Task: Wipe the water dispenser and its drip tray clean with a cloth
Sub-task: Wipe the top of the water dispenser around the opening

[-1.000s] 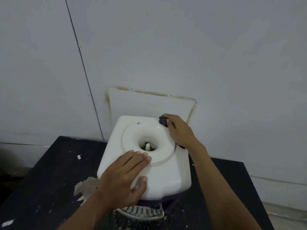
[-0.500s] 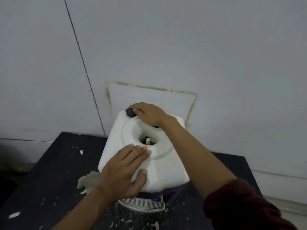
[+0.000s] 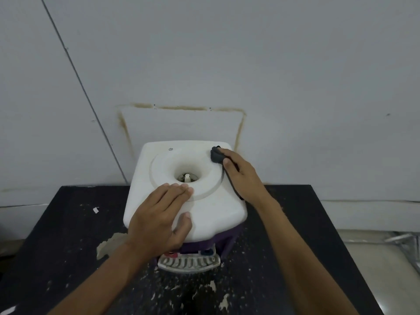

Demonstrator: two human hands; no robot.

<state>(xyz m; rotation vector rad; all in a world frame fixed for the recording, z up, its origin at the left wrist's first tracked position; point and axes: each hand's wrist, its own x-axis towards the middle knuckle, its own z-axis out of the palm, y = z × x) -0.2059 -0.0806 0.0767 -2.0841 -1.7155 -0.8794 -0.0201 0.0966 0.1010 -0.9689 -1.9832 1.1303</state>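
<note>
The white water dispenser (image 3: 218,210) sits mid-frame on a flecked black table (image 3: 68,235) against a stained grey wall (image 3: 295,76). The left hand (image 3: 159,214) lies flat on its top. The right hand (image 3: 241,176) grips a dark cloth (image 3: 216,154) at its upper-right corner. The left wrist overlaps the left edge of the drip tray (image 3: 191,262) below.

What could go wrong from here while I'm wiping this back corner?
1. The cloth under the right hand is at the rear right corner of the water dispenser; it may slip off behind.
2. The open bottle inlet could catch dirt pushed inward.
3. The drip tray sits among flakes on the table; they may foul the cloth later.
</note>
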